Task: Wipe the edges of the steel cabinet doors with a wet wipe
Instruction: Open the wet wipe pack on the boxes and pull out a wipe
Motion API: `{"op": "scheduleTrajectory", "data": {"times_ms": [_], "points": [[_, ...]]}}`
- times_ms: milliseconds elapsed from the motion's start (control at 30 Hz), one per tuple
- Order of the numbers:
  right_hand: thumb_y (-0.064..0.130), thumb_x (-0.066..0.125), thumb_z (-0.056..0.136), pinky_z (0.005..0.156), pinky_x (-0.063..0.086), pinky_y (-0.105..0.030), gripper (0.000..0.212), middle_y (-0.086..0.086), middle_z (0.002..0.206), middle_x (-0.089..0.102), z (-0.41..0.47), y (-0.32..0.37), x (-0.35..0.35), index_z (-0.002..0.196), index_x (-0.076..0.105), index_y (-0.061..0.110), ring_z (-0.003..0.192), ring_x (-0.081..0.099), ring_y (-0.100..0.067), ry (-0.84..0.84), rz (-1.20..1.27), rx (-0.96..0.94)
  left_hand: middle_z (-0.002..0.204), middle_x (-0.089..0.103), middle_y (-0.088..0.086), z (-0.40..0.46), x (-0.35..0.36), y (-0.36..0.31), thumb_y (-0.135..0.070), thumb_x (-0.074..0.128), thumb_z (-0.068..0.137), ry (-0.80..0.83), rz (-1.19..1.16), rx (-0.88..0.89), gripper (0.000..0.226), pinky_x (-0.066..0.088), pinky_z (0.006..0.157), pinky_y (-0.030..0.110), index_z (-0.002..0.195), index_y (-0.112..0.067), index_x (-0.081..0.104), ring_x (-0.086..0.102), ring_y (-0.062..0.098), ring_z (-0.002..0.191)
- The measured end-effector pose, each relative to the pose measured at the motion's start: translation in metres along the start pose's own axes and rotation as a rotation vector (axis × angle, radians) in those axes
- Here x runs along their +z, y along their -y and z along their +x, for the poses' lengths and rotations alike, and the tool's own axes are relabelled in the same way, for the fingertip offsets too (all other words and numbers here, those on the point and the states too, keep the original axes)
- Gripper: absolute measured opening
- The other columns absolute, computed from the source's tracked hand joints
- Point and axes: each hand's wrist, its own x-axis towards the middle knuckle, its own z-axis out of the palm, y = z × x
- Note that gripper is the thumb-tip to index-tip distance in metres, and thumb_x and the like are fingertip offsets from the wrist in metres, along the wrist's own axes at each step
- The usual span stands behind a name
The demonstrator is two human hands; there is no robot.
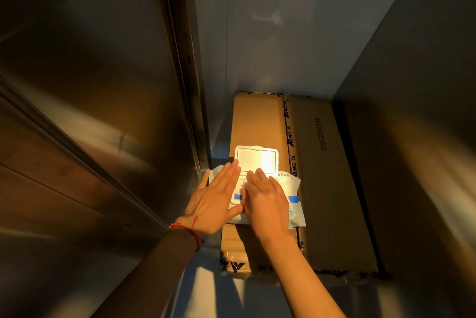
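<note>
Left hand (215, 197) flat, pins wipe pack (291, 201); right hand (265, 197) fingers at opening, grip unclear. Should pinch one wipe, pull w/ pack held.

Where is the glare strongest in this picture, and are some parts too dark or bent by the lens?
Head view: warm light blows out the open lid of the wipe pack; the steel cabinet door at left is dim with soft streaks; the wide lens bends straight edges; both hands, left hand and right hand, look sharp.

Brushed steel door (90, 85), matt cardboard box (332, 188), glossy plastic lid (257, 159).
</note>
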Motion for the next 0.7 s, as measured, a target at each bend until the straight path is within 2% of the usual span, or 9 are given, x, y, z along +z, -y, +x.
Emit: {"op": "scheduleTrajectory", "data": {"times_ms": [67,100,167,233,500,700], "points": [[0.022,0.077,0.075,0.105,0.035,-0.038,0.042,-0.009,0.131,0.056,0.000,0.004,-0.007,0.113,0.066,0.010,0.127,0.046,-0.025,-0.014,-0.035,0.010,0.140,-0.035,-0.006,0.000,0.000,-0.001,-0.060,0.023,0.092,-0.008,0.014,-0.001,0.075,-0.010,0.115,0.038,0.134,-0.025,-0.029,-0.024,0.010,0.136],[0.021,0.089,0.058,0.093,0.047,-0.038,0.045,-0.010,0.115,0.066,-0.001,0.005,-0.008,0.098,0.072,0.010,0.112,0.059,-0.026,-0.057,-0.028,0.007,0.141,-0.034,-0.006,0.000,0.000,-0.001,-0.060,0.023,0.092,-0.010,0.017,-0.001,0.075,-0.009,0.115,0.039,0.134,-0.024,-0.028,-0.022,0.011,0.137],[0.023,0.096,0.036,0.076,0.055,-0.038,0.051,-0.009,0.094,0.073,-0.003,0.005,-0.008,0.081,0.075,0.011,0.091,0.069,-0.025,-0.126,-0.025,-0.017,0.142,-0.033,-0.005,0.000,0.000,-0.002,-0.061,0.023,0.092,-0.008,0.023,-0.005,0.077,-0.008,0.116,0.039,0.136,-0.023,-0.027,-0.020,0.012,0.139],[0.024,0.096,0.035,0.073,0.056,-0.038,0.052,-0.009,0.091,0.073,-0.005,0.003,-0.007,0.081,0.075,0.010,0.088,0.070,-0.025,-0.167,-0.035,-0.049,0.142,-0.032,-0.005,0.001,0.001,-0.002,-0.061,0.023,0.092,-0.007,0.025,-0.011,0.078,-0.007,0.116,0.039,0.138,-0.022,-0.026,-0.018,0.013,0.141],[0.024,0.095,0.039,0.079,0.054,-0.037,0.052,-0.009,0.094,0.073,-0.008,-0.006,-0.005,0.085,0.076,0.008,0.091,0.069,-0.024,-0.213,-0.051,-0.123,0.144,-0.031,-0.005,0.003,0.001,-0.003,-0.065,0.021,0.089,0.002,0.022,-0.019,0.078,-0.011,0.113,0.038,0.132,-0.025,-0.029,-0.018,0.013,0.140],[0.024,0.094,0.042,0.079,0.054,-0.039,0.054,-0.011,0.097,0.072,-0.012,-0.014,-0.003,0.089,0.075,0.006,0.094,0.068,-0.025,-0.248,-0.055,-0.157,0.155,-0.020,-0.002,0.001,0.001,-0.003,-0.064,0.025,0.089,0.014,-0.024,-0.023,0.081,-0.009,0.115,0.038,0.136,-0.024,-0.027,-0.015,0.013,0.142]]}}
